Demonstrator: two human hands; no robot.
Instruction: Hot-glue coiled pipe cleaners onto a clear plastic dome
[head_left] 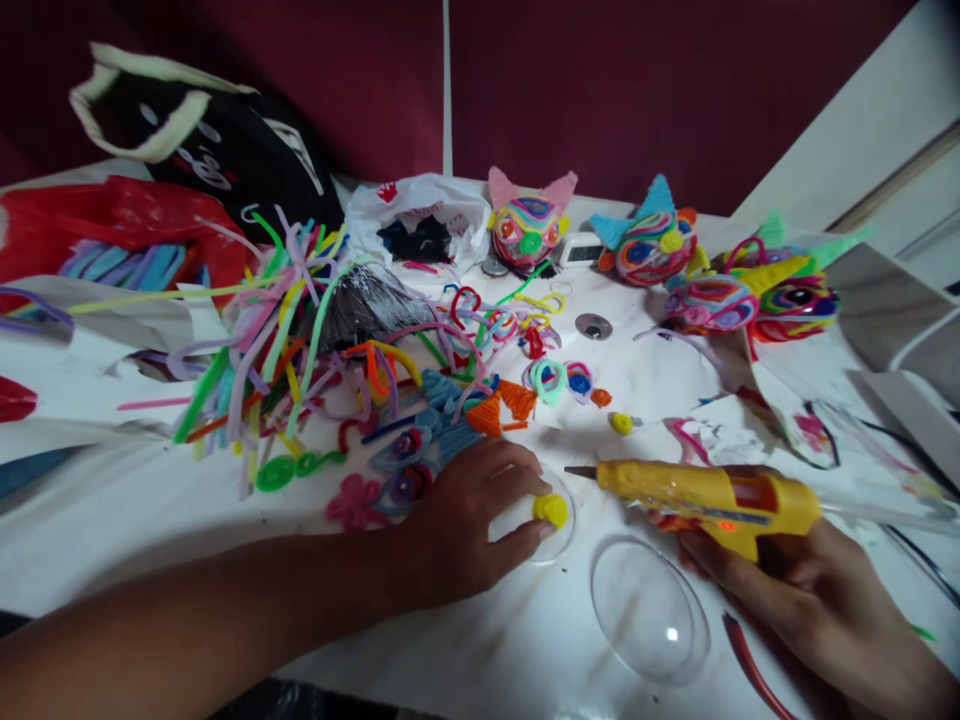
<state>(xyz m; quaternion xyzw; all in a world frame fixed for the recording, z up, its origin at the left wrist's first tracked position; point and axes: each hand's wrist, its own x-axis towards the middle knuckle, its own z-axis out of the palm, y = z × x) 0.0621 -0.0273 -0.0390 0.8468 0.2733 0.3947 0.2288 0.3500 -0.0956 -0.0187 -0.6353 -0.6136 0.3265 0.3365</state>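
My left hand point(469, 520) is closed, thumb and fingers pressing on a small yellow pipe-cleaner coil point(551, 511). The coil sits at a clear plastic dome point(568, 535), partly hidden under that hand. My right hand point(795, 590) is wrapped round a yellow glue gun point(697, 490), which has a small red light lit. Its dark nozzle points left, a short way from the coil and apart from it. A second clear dome point(649, 612) lies below the gun. Blue and purple coiled eye shapes point(405, 485) and a pink flower point(356, 503) lie left of my left hand.
Loose pipe cleaners point(262, 350) pile up at the left, near a red bag point(217, 225) and a black tote point(225, 150). Several colourful animal heads point(530, 225) stand along the back. Orange ear shapes point(499, 408) and another yellow coil point(622, 423) lie mid-table.
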